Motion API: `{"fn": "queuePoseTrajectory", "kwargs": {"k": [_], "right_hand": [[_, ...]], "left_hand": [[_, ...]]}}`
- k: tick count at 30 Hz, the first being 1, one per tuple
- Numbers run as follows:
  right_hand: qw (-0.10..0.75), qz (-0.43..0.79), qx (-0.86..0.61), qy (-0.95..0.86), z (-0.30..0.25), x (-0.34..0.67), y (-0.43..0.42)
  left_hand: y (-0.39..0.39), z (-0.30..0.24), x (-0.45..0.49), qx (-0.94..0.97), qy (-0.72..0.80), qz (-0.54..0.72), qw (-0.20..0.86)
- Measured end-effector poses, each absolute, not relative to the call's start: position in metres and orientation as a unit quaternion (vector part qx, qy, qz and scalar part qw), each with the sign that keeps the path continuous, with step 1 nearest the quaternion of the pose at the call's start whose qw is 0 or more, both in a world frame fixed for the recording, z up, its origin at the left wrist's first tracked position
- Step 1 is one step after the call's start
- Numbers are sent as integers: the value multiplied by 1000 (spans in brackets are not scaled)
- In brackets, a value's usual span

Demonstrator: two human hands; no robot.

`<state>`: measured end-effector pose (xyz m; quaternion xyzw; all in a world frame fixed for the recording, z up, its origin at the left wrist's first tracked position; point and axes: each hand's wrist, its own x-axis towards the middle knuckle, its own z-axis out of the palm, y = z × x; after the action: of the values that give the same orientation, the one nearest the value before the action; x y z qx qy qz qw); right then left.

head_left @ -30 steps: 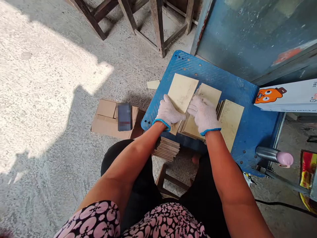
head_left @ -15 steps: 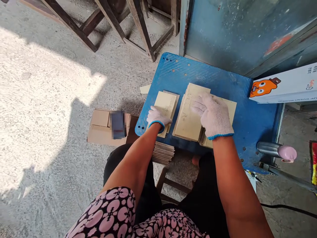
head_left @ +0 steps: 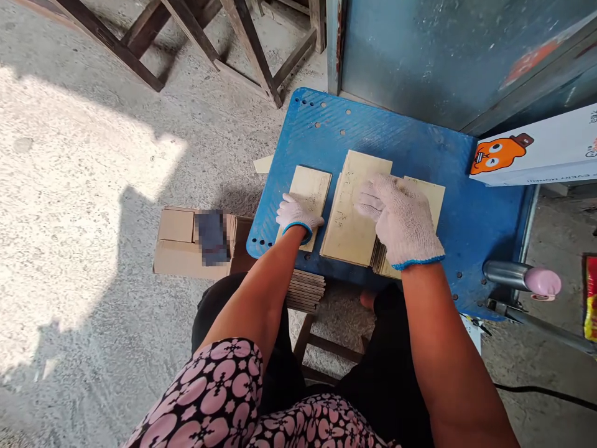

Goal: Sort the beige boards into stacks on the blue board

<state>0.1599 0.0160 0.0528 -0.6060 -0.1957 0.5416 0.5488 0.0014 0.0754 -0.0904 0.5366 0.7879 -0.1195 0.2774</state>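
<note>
Both hands wear white knit gloves with blue cuffs. My left hand (head_left: 298, 213) grips a small set of pale thin wooden boards (head_left: 313, 185) on the blue table, fingers at the left edge and thumb at the right. Over a taller pile of similar boards (head_left: 353, 208), my right hand (head_left: 402, 218) is closed, its fingertips curled together. Whatever the right fingers hold, if anything, is hidden. Another stack of boards (head_left: 431, 196) lies partly under that hand, to the right of the pile. Small dark marks show on the top boards.
The blue table (head_left: 387, 134) has a steel bottle with a pink lid (head_left: 517, 277) at its right and a white printed box (head_left: 536, 146) behind. More stacked boards (head_left: 305, 291) sit below the front edge. A cardboard box (head_left: 175, 239) stands left; wooden frames (head_left: 252, 50) are behind.
The boards under my left hand were offset from each other and now lie evenly lined up. My right hand stays over the pile, nearly unmoved. The whole view has shifted slightly.
</note>
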Motion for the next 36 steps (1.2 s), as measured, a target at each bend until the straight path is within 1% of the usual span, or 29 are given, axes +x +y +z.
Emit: {"fn": "queuePoseTrajectory", "kwargs": {"k": [10, 17, 21, 24, 26, 28, 31, 36], "right_hand": [[538, 546, -608, -208, 51, 160, 17], [545, 539, -600, -228, 54, 168, 18], [538, 555, -585, -245, 54, 172, 18], [532, 563, -578, -255, 57, 169, 16], [534, 570, -569, -256, 59, 165, 14], [545, 575, -556, -252, 60, 160, 12], [559, 583, -535, -248, 58, 155, 11], [559, 582, -534, -250, 60, 151, 7]], "left_hand": [[74, -97, 4, 573, 761, -147, 265], [64, -82, -15, 663, 700, -144, 225], [45, -53, -30, 683, 645, -183, 289], [16, -29, -45, 674, 628, -215, 324], [-10, -16, -57, 659, 641, -214, 332], [-39, -9, -70, 644, 661, -182, 339], [-81, -9, -85, 588, 705, -157, 364], [-120, -31, -101, 458, 761, -184, 421]]}}
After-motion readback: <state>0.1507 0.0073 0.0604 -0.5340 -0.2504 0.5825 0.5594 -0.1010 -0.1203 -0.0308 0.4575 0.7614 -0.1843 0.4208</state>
